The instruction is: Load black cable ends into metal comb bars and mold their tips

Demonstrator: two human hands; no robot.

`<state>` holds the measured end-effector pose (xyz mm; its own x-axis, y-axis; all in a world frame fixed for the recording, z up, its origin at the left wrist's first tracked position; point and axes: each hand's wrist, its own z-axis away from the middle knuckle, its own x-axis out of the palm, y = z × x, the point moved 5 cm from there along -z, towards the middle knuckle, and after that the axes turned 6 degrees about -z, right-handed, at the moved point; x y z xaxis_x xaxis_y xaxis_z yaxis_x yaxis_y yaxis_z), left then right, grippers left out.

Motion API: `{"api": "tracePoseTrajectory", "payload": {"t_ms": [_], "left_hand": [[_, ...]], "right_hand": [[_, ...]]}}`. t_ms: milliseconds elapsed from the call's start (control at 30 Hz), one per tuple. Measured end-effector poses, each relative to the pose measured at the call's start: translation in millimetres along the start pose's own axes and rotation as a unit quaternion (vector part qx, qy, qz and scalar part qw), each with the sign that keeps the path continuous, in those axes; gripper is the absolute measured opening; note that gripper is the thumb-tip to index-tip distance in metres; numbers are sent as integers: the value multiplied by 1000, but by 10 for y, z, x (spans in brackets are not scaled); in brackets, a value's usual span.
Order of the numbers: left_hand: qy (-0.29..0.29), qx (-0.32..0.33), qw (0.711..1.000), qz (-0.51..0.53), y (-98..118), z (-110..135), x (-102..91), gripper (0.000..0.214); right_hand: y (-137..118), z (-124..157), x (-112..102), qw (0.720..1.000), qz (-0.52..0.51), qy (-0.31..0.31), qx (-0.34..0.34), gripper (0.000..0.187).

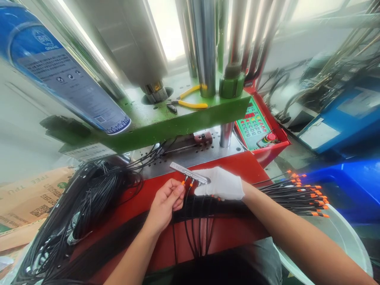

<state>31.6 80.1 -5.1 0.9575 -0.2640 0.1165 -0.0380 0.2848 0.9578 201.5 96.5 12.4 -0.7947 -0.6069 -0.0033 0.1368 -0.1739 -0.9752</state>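
Note:
My bare left hand (166,204) pinches a black cable by its orange end (183,183), close below a narrow metal mold bar (190,173). In a white glove, my right hand (221,183) grips the right end of that bar, which slants up to the left. Another orange-tipped cable (190,186) meets the bar's lower edge beside my left fingertips. Several black cables (192,233) hang down from the bar and from between my hands. The glove hides part of the bar and some cable ends.
Behind my hands stands a press with a green plate (190,122), carrying yellow-handled cutters (190,103) and a blue spray can (68,75). A red control box (258,130) is at right. Black cable coils (89,206) lie left; orange-tipped cables (297,198) lie over a white tub (353,237).

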Motion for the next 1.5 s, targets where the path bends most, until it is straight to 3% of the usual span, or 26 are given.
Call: {"api": "tracePoseTrajectory", "payload": {"t_ms": [433, 567, 700, 767, 900, 933, 967, 1000, 1100, 1200, 1333, 1500], "left_hand": [[72, 2, 996, -54, 14, -3, 17, 26], [104, -4, 989, -101, -14, -73, 25, 28], [106, 21, 973, -204, 12, -129, 43, 27], [137, 89, 930, -328, 144, -110, -3, 24], [284, 282, 743, -537, 602, -17, -263, 21], [307, 303, 710, -556, 697, -37, -360, 25], [317, 304, 700, -563, 771, -97, -471, 32], [314, 278, 719, -554, 818, -198, -596, 40], [253, 101, 864, -423, 790, -640, -917, 56], [149, -24, 944, -294, 700, -1062, -884, 55], [-6, -49, 992, -116, 658, -1487, -469, 43], [-51, 17, 995, 88, 692, -1791, -180, 27]], "right_hand": [[-17, -12, 31, 1000, 16, 23, -11, 49], [-6, -33, 40, 996, 42, 60, -54, 49], [33, -42, 25, 996, 61, 51, -48, 48], [29, -49, 17, 994, 90, 50, -42, 42], [62, -95, 25, 965, 239, 103, 17, 22], [86, -110, 33, 950, 285, 122, 43, 20], [113, -124, 43, 932, 328, 141, 65, 20], [136, -137, 55, 914, 365, 159, 80, 20], [190, -166, 80, 883, 419, 194, 86, 22], [212, -187, 64, 905, 389, 167, 52, 22], [175, -202, -64, 945, 294, 143, 6, 32], [222, -254, -180, 955, 241, 171, 13, 33]]}}
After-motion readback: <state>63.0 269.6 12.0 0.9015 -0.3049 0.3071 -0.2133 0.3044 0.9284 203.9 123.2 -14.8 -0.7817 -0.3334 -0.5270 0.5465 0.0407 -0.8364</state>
